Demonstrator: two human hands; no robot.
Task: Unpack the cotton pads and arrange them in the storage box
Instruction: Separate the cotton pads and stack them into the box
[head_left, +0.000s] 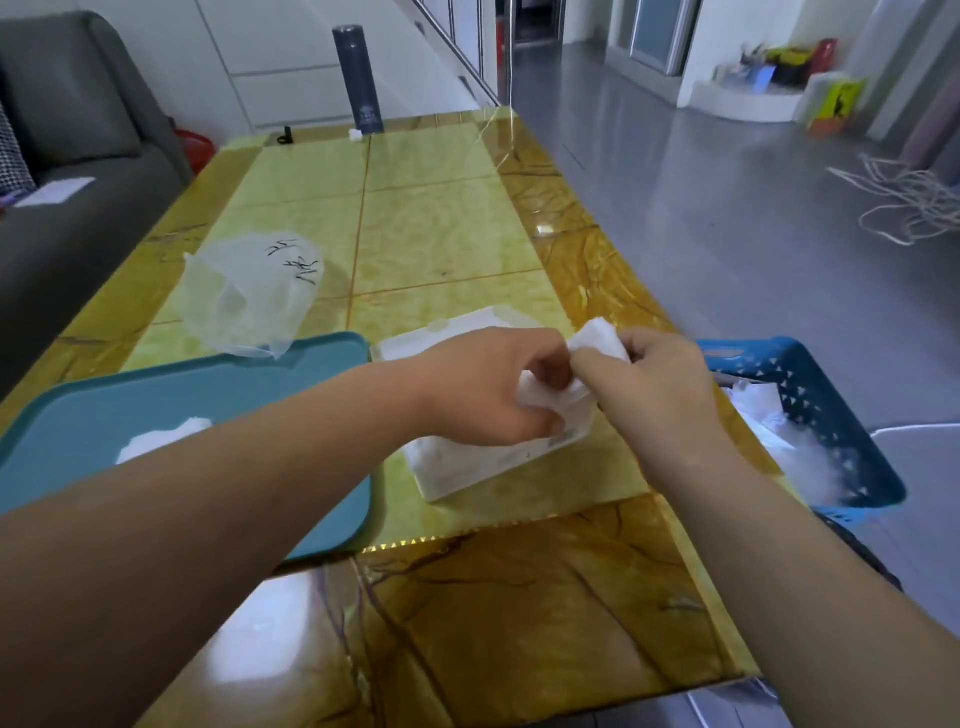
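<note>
Your two forearms fill the near edge of the view, reaching in over the glossy yellow marble-pattern table (441, 228). Going left to right: a grey sofa (72, 171) sits beside the table, and a teal tray (218, 384) lies at the table's near left with a small heap of white cotton pads (166, 439) on it. Just beyond the tray rests a crumpled clear plastic bag (249, 293). Near the middle, your left hand (493, 389) is curled, fingers pinching a white stack of cotton (540, 389) above the translucent storage box (478, 467), which stands on the table. Your right hand (654, 384) meets it, fingers pressed together around the same cotton stack, a white end sticking up above the thumb. At the far right, a blue perforated basket (810, 405) holds white wrappers and fluff. A dark cylindrical flask (358, 78) stands at the table's far end.
</note>
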